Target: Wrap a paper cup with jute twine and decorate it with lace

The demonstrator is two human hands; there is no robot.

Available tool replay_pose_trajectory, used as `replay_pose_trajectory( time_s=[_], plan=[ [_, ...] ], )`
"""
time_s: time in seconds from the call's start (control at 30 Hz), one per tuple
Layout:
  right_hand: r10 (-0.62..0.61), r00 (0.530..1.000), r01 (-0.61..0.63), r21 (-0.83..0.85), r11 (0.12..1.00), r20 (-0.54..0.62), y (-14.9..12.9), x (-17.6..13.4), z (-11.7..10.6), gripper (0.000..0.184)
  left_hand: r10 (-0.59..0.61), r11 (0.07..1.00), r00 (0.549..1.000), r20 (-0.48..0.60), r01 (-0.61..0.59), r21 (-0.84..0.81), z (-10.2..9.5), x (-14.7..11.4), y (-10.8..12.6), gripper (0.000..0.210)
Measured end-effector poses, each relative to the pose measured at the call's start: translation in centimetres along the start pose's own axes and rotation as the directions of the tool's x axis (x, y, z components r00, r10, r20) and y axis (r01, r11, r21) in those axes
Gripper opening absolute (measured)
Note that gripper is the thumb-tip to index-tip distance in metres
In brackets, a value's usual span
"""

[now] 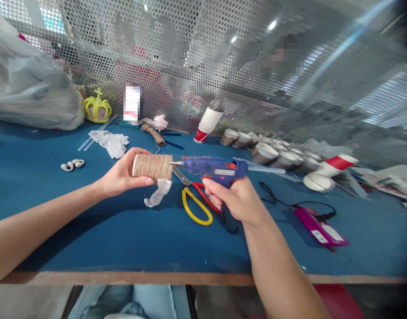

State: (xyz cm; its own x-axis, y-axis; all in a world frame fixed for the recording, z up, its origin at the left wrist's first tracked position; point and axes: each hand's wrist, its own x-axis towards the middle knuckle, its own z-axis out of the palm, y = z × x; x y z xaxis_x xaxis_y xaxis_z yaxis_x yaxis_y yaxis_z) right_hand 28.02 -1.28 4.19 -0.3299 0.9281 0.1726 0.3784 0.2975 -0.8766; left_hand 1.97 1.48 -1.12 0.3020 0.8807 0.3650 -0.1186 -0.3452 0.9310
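From where I stand, the left hand [122, 176] has its fingers curled around a twine-wrapped cylinder [152, 167], thumb along the near side, keeping it sideways above the blue surface [123, 248]. That grip on the left part presumably leaves the right end free for the nozzle. The right hand [240, 197] has its fingers wrapped around the handle of a glue gun [210, 169], one by the red trigger; whether it's squeezing, I can't tell. The tip is at the cylinder's right end, where a white lace strip [159, 192] dangles, perhaps left loose for gluing. Scissors [197, 206] lie below the gun, probably for easy reach.
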Motion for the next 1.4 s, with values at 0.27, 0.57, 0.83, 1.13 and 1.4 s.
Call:
replay_pose_trajectory(
  time_s=[0.27,0.57,0.83,1.13,1.4],
  plan=[
    [0.005,1.000,-0.006,-0.026,1.000,-0.005,0.07,-0.16,-0.07,0.040,0.004,1.000,1.000,0.011,-0.004,-0.005,-0.04,0.00,-0.09,0.054],
    [0.029,0.999,-0.030,-0.006,1.000,-0.038,0.57,0.13,-0.27,0.034,0.031,1.000,0.998,0.052,-0.031,0.000,-0.11,0.00,-0.27,0.055],
    [0.069,0.997,-0.065,0.091,0.994,-0.037,0.81,0.36,0.37,0.033,0.047,0.999,0.996,0.075,-0.048,0.011,-0.29,-0.05,-0.63,0.055],
    [0.028,0.998,-0.033,0.094,0.995,0.049,0.12,0.11,0.45,0.031,0.020,0.998,1.000,0.017,-0.019,-0.063,-0.30,0.07,-0.71,0.053],
    [0.047,0.999,-0.050,0.127,0.991,0.027,0.45,0.24,0.43,0.031,0.049,0.998,0.998,0.036,-0.048,-0.041,-0.29,0.01,-0.57,0.053]
  ],
)
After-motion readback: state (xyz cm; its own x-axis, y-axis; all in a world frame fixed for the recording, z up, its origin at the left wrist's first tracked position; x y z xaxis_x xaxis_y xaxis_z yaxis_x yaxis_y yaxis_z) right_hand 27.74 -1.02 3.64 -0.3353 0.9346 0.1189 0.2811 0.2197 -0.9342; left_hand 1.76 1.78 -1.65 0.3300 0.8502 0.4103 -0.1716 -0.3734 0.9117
